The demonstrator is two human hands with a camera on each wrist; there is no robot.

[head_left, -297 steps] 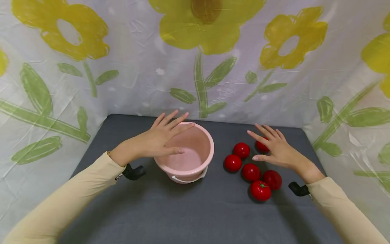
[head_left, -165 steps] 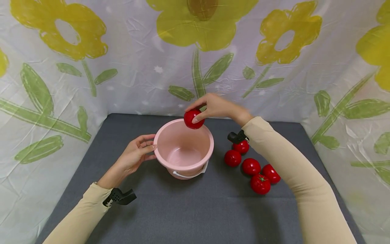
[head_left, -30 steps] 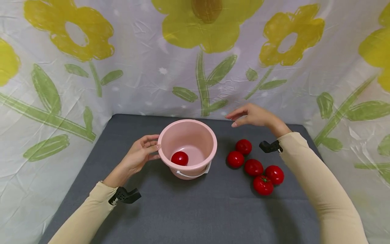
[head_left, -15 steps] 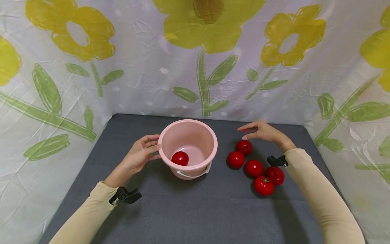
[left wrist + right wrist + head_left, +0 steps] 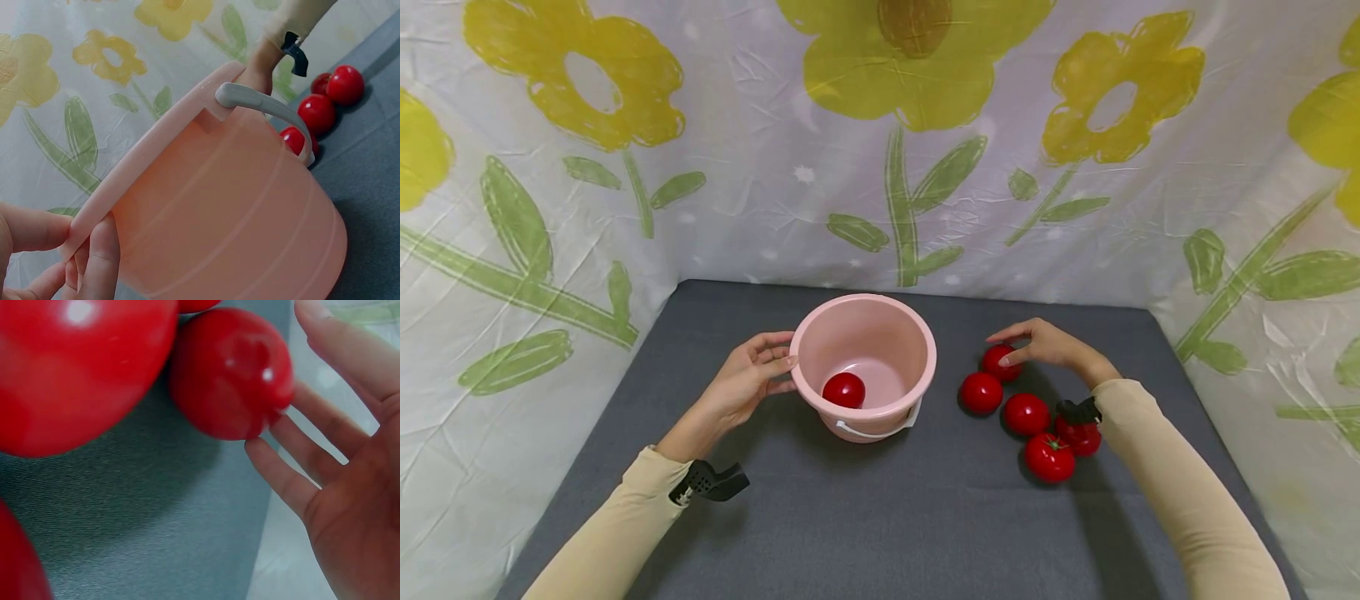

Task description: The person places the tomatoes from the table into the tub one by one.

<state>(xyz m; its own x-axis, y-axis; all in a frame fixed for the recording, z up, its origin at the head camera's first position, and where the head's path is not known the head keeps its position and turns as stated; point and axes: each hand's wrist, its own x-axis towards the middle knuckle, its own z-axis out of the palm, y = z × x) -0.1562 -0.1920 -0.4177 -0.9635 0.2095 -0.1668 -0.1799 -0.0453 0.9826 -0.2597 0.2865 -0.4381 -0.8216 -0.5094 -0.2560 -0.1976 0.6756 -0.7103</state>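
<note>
My left hand (image 5: 737, 387) pinches the left rim of a pink bucket (image 5: 868, 414); in the left wrist view the thumb and fingers (image 5: 103, 250) are on either side of that rim. One red tomato (image 5: 844, 390) lies inside the bucket. To the right, my right hand (image 5: 1051, 344) is at the farthest tomato (image 5: 995, 372) of a group on the cloth. In the right wrist view its fingers (image 5: 281, 469) reach around the far side of this tomato (image 5: 225, 375), at least one seemingly touching it. The thumb (image 5: 350, 350) stands apart.
Several more tomatoes sit close by: one nearer the bucket (image 5: 981, 393), one in the middle (image 5: 1027, 414), one with a green stem (image 5: 1049, 458). The bucket's white handle (image 5: 876, 433) hangs at its front. A flowered curtain (image 5: 760, 192) rises behind the dark grey cloth (image 5: 880, 517).
Earlier, my left hand took the bucket rim and my right hand carried a tomato over the bucket. That tomato now lies inside; my right hand has moved right and down to another.
</note>
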